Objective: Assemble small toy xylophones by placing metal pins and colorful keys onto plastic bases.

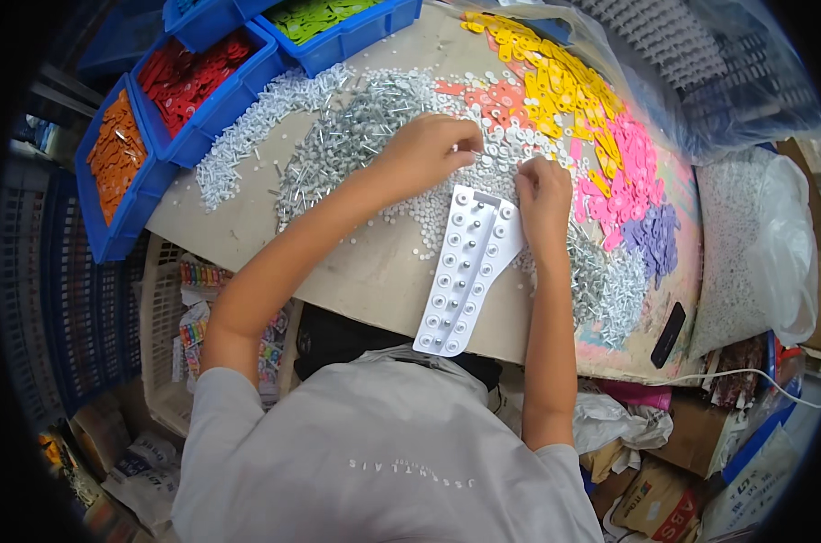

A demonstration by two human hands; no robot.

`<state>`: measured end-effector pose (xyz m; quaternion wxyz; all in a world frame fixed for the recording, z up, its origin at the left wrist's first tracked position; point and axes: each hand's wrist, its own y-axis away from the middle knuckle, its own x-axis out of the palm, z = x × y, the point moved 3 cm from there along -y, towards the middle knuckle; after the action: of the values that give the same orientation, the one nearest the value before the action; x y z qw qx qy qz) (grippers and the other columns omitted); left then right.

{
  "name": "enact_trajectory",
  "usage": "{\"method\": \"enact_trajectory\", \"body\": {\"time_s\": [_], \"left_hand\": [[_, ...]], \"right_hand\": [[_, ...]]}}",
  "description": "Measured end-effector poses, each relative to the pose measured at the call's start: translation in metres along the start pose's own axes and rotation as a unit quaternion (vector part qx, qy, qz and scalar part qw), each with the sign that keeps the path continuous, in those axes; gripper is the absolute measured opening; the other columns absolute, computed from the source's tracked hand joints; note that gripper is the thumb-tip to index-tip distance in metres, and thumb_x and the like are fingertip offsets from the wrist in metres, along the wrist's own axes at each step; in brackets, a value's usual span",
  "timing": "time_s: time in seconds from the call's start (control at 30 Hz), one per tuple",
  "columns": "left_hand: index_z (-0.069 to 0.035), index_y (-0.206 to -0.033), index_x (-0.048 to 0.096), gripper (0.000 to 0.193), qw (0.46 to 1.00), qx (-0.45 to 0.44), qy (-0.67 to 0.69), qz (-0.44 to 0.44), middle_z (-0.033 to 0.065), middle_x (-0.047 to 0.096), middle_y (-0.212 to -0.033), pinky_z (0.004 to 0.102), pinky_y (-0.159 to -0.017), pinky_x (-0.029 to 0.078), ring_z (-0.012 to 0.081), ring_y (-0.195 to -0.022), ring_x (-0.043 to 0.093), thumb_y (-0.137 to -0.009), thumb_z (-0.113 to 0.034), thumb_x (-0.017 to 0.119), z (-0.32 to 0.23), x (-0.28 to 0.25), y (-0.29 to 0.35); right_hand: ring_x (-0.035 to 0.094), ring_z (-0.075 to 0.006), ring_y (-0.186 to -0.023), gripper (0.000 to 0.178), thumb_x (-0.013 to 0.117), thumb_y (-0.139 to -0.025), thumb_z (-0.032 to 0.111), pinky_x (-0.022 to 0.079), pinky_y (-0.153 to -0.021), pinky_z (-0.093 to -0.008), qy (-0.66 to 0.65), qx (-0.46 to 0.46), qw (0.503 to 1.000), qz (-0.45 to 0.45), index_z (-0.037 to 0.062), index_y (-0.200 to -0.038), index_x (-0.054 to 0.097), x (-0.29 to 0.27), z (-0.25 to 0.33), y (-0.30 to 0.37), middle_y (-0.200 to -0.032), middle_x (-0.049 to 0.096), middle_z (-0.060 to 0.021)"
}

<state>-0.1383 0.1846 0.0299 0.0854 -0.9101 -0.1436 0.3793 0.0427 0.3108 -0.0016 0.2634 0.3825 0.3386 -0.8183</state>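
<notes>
On the left, blue bins stood beside metal pins. The left hand had curled fingers above white discs; the white holder lay nearer, at centre; the right hand curled beside its far end. What either hand pinched, I could not tell.

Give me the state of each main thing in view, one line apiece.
Left hand: fingers curled, contents hidden
Right hand: fingers bent, contents unclear
White holder: loaded
White pieces: loose, scattered
Orange-piece bin: open, well stocked
Red-piece bin: open, well stocked
Yellow pieces: loose, spread out
Plastic bag: bulging
Phone: lying flat
</notes>
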Motion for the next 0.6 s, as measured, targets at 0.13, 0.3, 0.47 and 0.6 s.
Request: {"method": "enact_trajectory", "body": {"time_s": [0.13,0.3,0.47,0.6], "left_hand": [[-0.005,-0.1,0.076,0.015,0.99,-0.085,0.113,-0.024,0.0064,0.072,-0.092,0.0346,-0.084,0.05,0.0207,-0.088,0.064,-0.087,-0.012,0.075,-0.004,-0.007,0.032],[-0.005,-0.097,0.075,0.012,0.99,-0.022,0.138,-0.009,0.006,0.07,-0.094,0.0344,-0.085,0.049,0.0204,-0.092,0.063,-0.088,-0.013,0.073,-0.007,0.01,0.059],[-0.004,-0.096,0.074,0.011,0.986,-0.049,0.16,-0.019,0.0053,0.068,-0.093,0.0337,-0.082,0.048,0.0199,-0.09,0.061,-0.09,-0.012,0.072,-0.017,0.016,0.068],[-0.004,-0.096,0.073,0.011,0.979,-0.082,0.186,-0.011,0.0055,0.068,-0.093,0.0333,-0.08,0.048,0.0196,-0.089,0.06,-0.089,-0.012,0.072,-0.018,0.017,0.073]], "right_hand": [[0.058,-0.0307,-0.088,0.012,0.069,-0.085,0.002,0.046,-0.082,-0.0426,-0.028,0.044,0.999,-0.011,0.0034,-0.097,0.067,-0.008,0.003,0.01,-0.087,0.064,-0.0121],[0.06,-0.0298,-0.088,0.012,0.068,-0.088,0.003,0.047,-0.081,-0.0407,-0.062,0.033,0.997,-0.039,0.003,-0.099,0.069,-0.012,0.006,0.015,-0.09,0.066,-0.0123],[0.06,-0.0299,-0.089,0.009,0.069,-0.087,0.003,0.048,-0.083,-0.0403,-0.048,0.017,0.999,-0.019,0.0035,-0.096,0.07,-0.005,0.0,0.005,-0.09,0.066,-0.0123],[0.06,-0.0303,-0.089,0.007,0.07,-0.086,0.002,0.049,-0.082,-0.0406,-0.008,-0.002,1.0,-0.009,0.0023,-0.093,0.068,-0.006,-0.002,0.005,-0.09,0.066,-0.0129]]}}
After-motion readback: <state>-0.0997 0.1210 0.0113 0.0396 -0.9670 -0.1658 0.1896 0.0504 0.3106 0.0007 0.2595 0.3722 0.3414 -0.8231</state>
